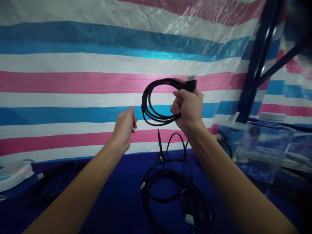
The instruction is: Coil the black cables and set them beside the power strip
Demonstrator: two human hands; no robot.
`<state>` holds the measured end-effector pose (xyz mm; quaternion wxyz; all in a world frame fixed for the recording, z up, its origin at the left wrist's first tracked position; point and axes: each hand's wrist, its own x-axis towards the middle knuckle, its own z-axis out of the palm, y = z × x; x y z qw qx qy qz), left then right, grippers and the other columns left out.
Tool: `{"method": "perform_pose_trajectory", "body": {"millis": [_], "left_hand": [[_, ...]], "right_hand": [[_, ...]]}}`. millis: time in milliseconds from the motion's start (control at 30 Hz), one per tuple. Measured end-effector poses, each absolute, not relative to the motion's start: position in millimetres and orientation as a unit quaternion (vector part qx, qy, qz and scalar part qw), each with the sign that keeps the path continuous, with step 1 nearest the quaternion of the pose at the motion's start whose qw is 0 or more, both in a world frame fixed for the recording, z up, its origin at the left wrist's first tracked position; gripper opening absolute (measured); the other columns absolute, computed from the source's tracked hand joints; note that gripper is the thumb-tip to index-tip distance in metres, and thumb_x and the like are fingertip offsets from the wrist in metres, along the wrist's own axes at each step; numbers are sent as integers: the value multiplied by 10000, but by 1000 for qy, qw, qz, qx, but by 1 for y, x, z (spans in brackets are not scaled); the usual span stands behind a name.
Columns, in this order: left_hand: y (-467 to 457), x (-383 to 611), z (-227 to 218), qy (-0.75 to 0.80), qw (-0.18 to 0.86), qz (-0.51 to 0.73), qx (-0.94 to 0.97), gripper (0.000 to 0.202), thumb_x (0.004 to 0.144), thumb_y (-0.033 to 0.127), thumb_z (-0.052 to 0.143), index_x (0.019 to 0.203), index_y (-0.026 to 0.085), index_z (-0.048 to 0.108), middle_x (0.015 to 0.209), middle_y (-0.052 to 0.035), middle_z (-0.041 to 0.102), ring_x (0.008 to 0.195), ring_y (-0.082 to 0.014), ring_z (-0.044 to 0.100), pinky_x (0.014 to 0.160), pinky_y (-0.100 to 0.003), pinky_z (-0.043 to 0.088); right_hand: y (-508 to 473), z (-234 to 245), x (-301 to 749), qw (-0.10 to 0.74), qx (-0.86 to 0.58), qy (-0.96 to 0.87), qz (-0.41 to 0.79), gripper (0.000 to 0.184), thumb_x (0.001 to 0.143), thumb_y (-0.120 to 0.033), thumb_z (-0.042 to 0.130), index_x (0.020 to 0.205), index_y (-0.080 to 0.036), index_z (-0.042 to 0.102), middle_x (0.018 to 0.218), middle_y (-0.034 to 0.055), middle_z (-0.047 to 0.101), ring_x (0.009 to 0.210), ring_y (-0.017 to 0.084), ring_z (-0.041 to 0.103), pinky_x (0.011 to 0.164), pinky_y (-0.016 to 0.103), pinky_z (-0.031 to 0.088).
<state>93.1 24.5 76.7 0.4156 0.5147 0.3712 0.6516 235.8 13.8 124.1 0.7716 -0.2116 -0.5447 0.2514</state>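
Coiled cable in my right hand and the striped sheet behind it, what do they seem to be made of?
The coiled cable looks sheathed in smooth black plastic or rubber, judging by the faint sheen along its loops. The striped sheet is probably plastic, glossy, since it wrinkles and throws bright glints near the top.

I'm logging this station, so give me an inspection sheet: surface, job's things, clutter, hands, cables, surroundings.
Surface: dark blue tabletop, partly covered.
Job's things: coiled black cable with rectangular plug, held aloft.
Clutter: clear plastic container at right; white plastic device with red light at left.
Hands: right hand grips this cable; left hand, curled and blurred, apart from it.
Cables: looped black cable at centre; dark cable bunched at left.
Surroundings: pink, blue and white striped plastic sheeting; dark blue metal post.
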Motion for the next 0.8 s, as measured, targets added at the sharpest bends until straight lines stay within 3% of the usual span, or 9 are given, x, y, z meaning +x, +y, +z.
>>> {"method": "perform_pose_trajectory", "body": {"millis": [100, 167, 233, 300, 400, 533, 667, 800], "left_hand": [[25, 110, 65, 311, 623, 537, 476, 419, 799, 560, 442, 683, 160, 481, 610, -26, 496, 514, -132, 504, 478, -264, 424], [21, 118, 68, 184, 667, 552, 465, 455, 827, 577, 387, 760, 149, 525, 749, -68, 573, 665, -157, 588, 606, -291, 492], [14, 118, 79, 87, 631, 609, 472, 463, 855, 572, 347, 783, 157, 540, 798, -57, 595, 706, -138, 601, 651, -263, 499], [4, 115, 93, 77, 569, 650, 498, 495, 871, 583, 311, 759, 159, 539, 699, -26, 576, 588, -102, 573, 569, -222, 476], [-11, 109, 106, 118, 487, 656, 565, 463, 897, 538, 319, 733, 163, 537, 479, 42, 418, 346, -56, 391, 378, -201, 329], [-11, 103, 105, 159, 329, 711, 600, 425, 848, 558, 437, 694, 174, 536, 433, 60, 303, 312, -48, 307, 353, -224, 238], [18, 83, 99, 205, 205, 775, 562, 434, 835, 556, 470, 630, 177, 518, 491, 40, 322, 385, -50, 327, 381, -234, 231], [34, 76, 97, 208, 250, 792, 517, 425, 866, 557, 398, 667, 192, 491, 514, 41, 341, 367, -56, 314, 370, -250, 236]], "right_hand": [[12, 126, 239, 774, -193, -502, 334, 193, 671, -76, 455, 631, -211, 323, 418, -106, 158, 322, 49, 190, 345, 216, 208], [13, 124, 236, 751, -214, -490, 388, 238, 654, -79, 452, 616, -214, 259, 431, -105, 133, 339, 49, 168, 351, 216, 203], [19, 118, 231, 728, -252, -498, 398, 237, 640, -86, 455, 629, -214, 257, 444, -103, 148, 348, 51, 180, 357, 213, 219], [26, 110, 226, 717, -298, -530, 341, 201, 638, -98, 468, 663, -215, 306, 463, -95, 215, 356, 55, 232, 361, 213, 252], [34, 104, 224, 686, -366, -603, 181, 160, 673, -109, 456, 791, -212, 427, 533, -61, 365, 388, 72, 350, 380, 216, 309], [29, 105, 223, 649, -389, -650, 62, 235, 724, -114, 432, 926, -192, 521, 592, -34, 455, 398, 82, 448, 406, 222, 359], [7, 110, 212, 589, -305, -732, 156, 104, 760, -161, 479, 851, -167, 531, 503, -49, 428, 423, 120, 535, 452, 245, 429], [-13, 116, 198, 550, -275, -742, 265, 63, 771, -125, 480, 812, -163, 510, 435, -79, 362, 361, 92, 466, 476, 268, 473]]}}
